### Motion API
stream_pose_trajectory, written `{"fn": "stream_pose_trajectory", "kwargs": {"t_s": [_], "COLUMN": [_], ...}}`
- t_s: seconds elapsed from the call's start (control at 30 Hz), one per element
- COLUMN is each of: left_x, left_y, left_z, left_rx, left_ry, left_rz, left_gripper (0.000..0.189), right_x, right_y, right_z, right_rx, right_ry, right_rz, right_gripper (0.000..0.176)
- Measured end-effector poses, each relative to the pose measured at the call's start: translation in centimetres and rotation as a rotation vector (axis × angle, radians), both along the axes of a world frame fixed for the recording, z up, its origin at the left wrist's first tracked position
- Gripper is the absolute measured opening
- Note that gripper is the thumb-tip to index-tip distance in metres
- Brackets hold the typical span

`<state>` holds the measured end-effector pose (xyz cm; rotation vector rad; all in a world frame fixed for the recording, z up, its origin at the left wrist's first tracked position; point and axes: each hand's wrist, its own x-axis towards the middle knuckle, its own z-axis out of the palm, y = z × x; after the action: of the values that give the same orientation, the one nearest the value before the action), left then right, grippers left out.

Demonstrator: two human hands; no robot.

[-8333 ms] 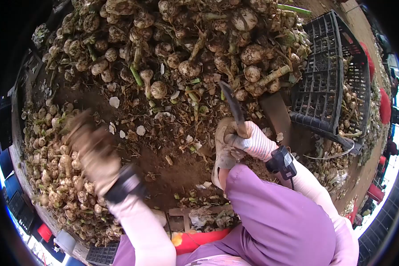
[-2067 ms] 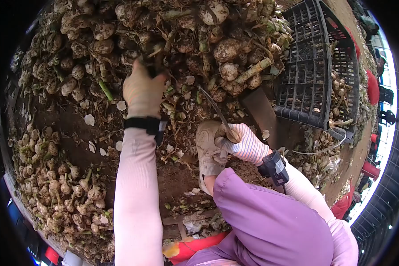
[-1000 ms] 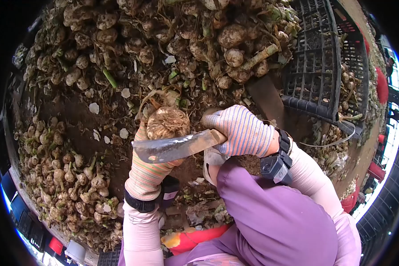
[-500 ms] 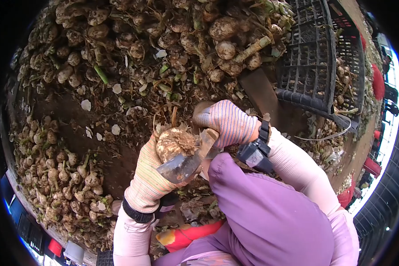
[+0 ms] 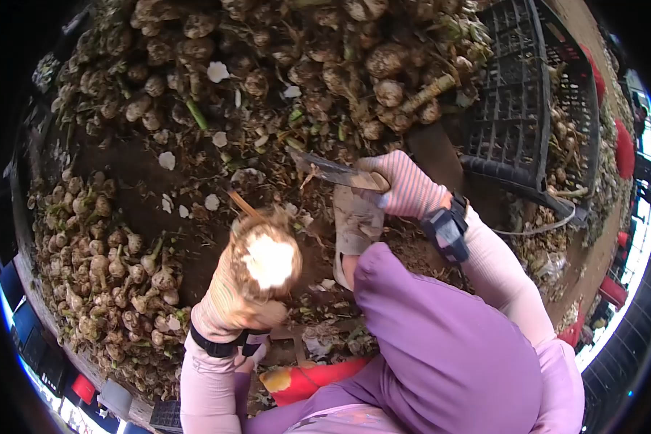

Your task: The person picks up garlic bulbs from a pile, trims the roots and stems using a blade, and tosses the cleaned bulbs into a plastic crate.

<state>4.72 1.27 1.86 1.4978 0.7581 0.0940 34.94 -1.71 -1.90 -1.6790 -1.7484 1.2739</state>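
My left hand (image 5: 227,300), in a striped glove, is closed around a large garlic bulb (image 5: 269,262). The bulb's bright white cut face points up at me, and a brownish stem sticks out beyond it. In my gloved right hand (image 5: 411,185) is a knife (image 5: 332,172), gripped by its wooden handle. Its dark, dirty blade points left, apart from the bulb and above my shoe (image 5: 356,220). Motion blurs the bulb and the left fingers somewhat.
A big heap of untrimmed garlic (image 5: 253,50) lies ahead. Another pile of garlic bulbs (image 5: 101,282) is at the left. A black plastic crate (image 5: 505,108) stands at the right. Scraps of stem and root litter the ground, with a red cloth-like item (image 5: 314,380) near my legs.
The knife has swung away from the bulb, up and forward. My left hand has turned the bulb, so a white cut face now shows where roots were.
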Motion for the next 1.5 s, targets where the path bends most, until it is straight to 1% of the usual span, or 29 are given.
{"fn": "stream_pose_trajectory", "kwargs": {"t_s": [0.03,0.1,0.13,0.17,0.23,0.3,0.37,0.4,0.47,0.5,0.57,0.6,0.63,0.77,0.83,0.87,0.93,0.97,1.0,1.07,1.1,1.13,1.17,1.23,1.27,1.33,1.43,1.47,1.5], "left_x": [3.0,1.6,2.2,3.2,5.4,7.3,9.3,10.2,10.9,11.1,10.5,8.9,6.7,-9.7,-18.0,-18.4,-19.0,-24.1,-23.8,-10.0,-7.2,-4.9,-2.8,0.2,1.7,5.3,3.5,1.1,0.7], "left_y": [0.3,-0.1,0.5,0.0,0.0,0.2,-0.1,-0.1,0.2,0.3,0.6,0.7,1.3,4.9,3.8,3.5,2.6,2.9,4.2,7.4,9.3,12.1,15.1,19.2,19.6,19.7,20.3,20.9,20.4], "left_z": [2.7,1.3,0.6,1.0,0.2,-0.1,-0.6,0.1,0.8,1.1,1.8,1.9,2.0,3.3,5.9,6.4,7.3,3.1,1.0,0.7,-0.1,-3.4,-5.2,-11.7,-11.2,-8.8,-10.2,-13.0,-11.9], "left_rx": [-0.634,-0.903,-0.839,-0.834,-0.791,-0.846,-0.918,-0.95,-1.004,-1.05,-1.096,-1.079,-1.033,-0.914,-0.633,-0.628,-0.25,-0.225,-0.284,0.565,0.514,0.312,0.045,0.586,0.577,0.699,0.655,0.509,0.508], "left_ry": [-0.077,-0.447,-0.575,-0.597,-0.998,-1.13,-1.442,-1.471,-1.527,-1.572,-1.63,-1.628,-1.608,-1.369,-1.389,-1.382,-1.419,-1.244,-0.935,0.391,0.328,0.0,-0.05,0.209,0.208,1.025,0.881,0.592,0.597], "left_rz": [0.576,0.689,0.61,0.837,0.734,0.686,0.744,0.771,0.705,0.647,0.542,0.531,0.539,0.526,1.01,1.015,1.9,1.381,1.427,1.067,0.894,1.082,1.15,0.84,0.832,0.629,0.611,0.678,0.673], "left_gripper": [0.07,0.069,0.074,0.076,0.062,0.052,0.049,0.034,0.027,0.025,0.029,0.03,0.031,0.039,0.047,0.047,0.05,0.048,0.049,0.046,0.042,0.044,0.049,0.053,0.053,0.057,0.055,0.052,0.052], "right_x": [-0.6,-1.2,-1.2,-1.6,-2.1,-2.5,-3.1,-3.2,-3.7,-3.7,-4.9,-4.4,-4.1,-1.9,-1.4,-1.7,-1.6,-2.1,-2.7,-3.7,-3.8,-3.8,-3.8,-3.7,-3.5,-3.2,-2.6,-2.2,-2.0], "right_y": [0.1,-0.4,-0.6,-1.3,-1.5,-1.5,-0.7,-0.5,-0.1,0.3,-1.2,-1.2,-1.6,-2.5,-2.3,-2.1,-2.1,-1.6,-1.4,-1.3,-1.3,-1.3,-1.3,-1.2,-1.2,-1.0,-1.1,-1.3,-1.4], "right_z": [0.9,0.9,1.0,0.7,1.5,2.0,2.7,2.6,2.8,2.5,-3.5,-2.7,-1.5,0.0,1.1,1.7,1.4,1.5,1.7,1.6,1.4,1.2,1.1,1.4,1.5,1.2,0.1,-1.1,-1.8], "right_rx": [-0.07,-0.186,-0.296,-0.315,-0.416,-0.51,-0.202,-0.119,0.002,-0.1,-0.311,-0.432,-0.576,-0.511,-0.573,-0.519,-0.574,-0.568,-0.56,-0.559,-0.556,-0.552,-0.55,-0.545,-0.573,-0.602,-0.441,-0.404,-0.369], "right_ry": [0.037,0.158,0.265,0.417,0.558,0.619,0.481,0.476,0.49,0.383,0.56,0.348,0.44,0.748,0.662,0.66,0.668,0.671,0.677,0.687,0.682,0.682,0.682,0.677,0.652,0.626,0.506,0.479,0.455], "right_rz": [-0.007,-0.058,-0.128,-0.213,-0.267,-0.261,-0.125,-0.096,-0.092,-0.008,-0.145,-0.095,-0.156,-0.394,-0.493,-0.512,-0.496,-0.482,-0.466,-0.467,-0.468,-0.438,-0.411,-0.45,-0.478,-0.51,-0.434,-0.41,-0.387], "right_gripper": [0.024,0.024,0.025,0.022,0.018,0.014,0.012,0.012,0.013,0.015,0.018,0.02,0.018,0.012,0.01,0.01,0.01,0.01,0.01,0.011,0.011,0.011,0.011,0.01,0.011,0.012,0.014,0.014,0.014]}}
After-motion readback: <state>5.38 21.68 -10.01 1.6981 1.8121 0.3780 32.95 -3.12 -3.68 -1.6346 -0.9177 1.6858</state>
